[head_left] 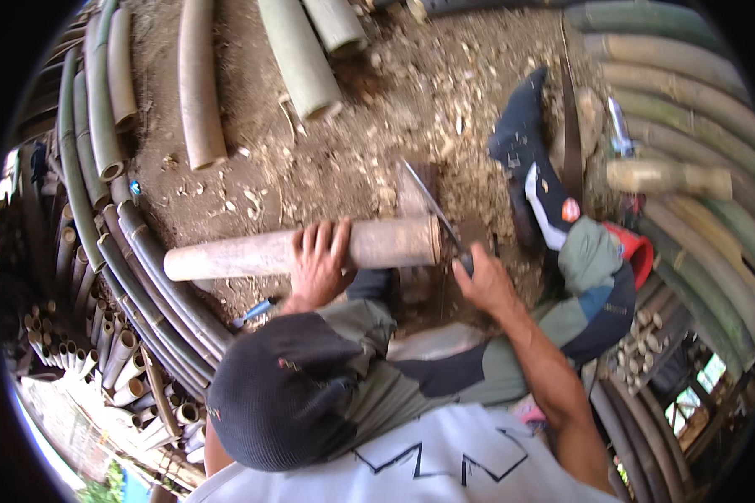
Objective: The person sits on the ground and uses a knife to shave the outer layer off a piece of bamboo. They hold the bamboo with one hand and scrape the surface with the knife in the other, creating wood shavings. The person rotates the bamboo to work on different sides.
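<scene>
A thick length of bamboo (235, 256) lies crosswise in front of my body. My left hand (317, 264) grips it near its middle, fingers over the top. The bamboo's right end rests across a wooden block (417, 189). In my right hand (486, 281), closed around a dark handle, is a cutting tool with a long narrow blade (428, 191). Its blade slants up and left, just beyond the bamboo's right end. I cannot tell whether it touches the bamboo, or whether its edge has teeth.
Bamboo poles line the left side (134, 293) and the right side (688, 101). Several cut lengths (298, 59) lie ahead on dirt strewn with chips. A blue-handled tool (256, 310) is near my left wrist; another blade (619, 126) and a red container (636, 256) are at right.
</scene>
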The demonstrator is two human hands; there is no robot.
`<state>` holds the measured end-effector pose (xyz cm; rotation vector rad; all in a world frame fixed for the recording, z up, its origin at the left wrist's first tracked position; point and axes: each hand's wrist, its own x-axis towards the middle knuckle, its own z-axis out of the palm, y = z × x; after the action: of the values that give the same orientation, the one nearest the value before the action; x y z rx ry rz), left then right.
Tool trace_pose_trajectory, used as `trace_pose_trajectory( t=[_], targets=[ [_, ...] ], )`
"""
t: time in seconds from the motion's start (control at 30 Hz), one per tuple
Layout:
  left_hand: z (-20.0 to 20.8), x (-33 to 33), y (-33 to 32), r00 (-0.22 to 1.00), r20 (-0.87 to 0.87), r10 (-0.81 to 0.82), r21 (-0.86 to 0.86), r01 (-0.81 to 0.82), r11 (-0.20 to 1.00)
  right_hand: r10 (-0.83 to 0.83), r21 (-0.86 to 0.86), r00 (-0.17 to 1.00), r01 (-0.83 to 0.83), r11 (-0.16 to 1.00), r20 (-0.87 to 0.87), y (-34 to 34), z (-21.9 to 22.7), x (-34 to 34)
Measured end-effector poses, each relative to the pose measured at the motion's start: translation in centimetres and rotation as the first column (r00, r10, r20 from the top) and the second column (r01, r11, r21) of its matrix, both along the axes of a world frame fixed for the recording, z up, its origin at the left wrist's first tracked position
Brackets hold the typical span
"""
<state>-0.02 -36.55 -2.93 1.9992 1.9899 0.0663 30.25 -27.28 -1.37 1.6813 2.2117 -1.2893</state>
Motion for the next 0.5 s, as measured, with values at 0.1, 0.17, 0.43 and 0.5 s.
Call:
trace_pose_trajectory(
  t=[0.1,0.17,0.43,0.5],
  targets=[
    [0.9,-3.3,2.5,0.987,0.160,-0.008,-0.356,0.065,0.932,0.005,-0.024,1.000,-0.005,1.000,-0.007,0.1,0.6,0.3],
    [-0.5,-4.3,4.0,0.969,0.238,-0.062,-0.479,0.173,0.861,-0.005,-0.010,1.000,0.005,1.000,0.003,0.2,1.8,-0.3],
    [0.0,-3.4,5.2,0.961,0.277,-0.021,-0.488,0.159,0.858,0.064,0.426,0.904,0.136,0.894,-0.423,1.1,7.0,-3.6],
    [-0.2,-3.5,5.1,0.962,0.272,-0.025,-0.487,0.160,0.859,0.080,0.393,0.952,0.045,0.919,-0.297,0.7,4.4,-2.2]
  ],
)
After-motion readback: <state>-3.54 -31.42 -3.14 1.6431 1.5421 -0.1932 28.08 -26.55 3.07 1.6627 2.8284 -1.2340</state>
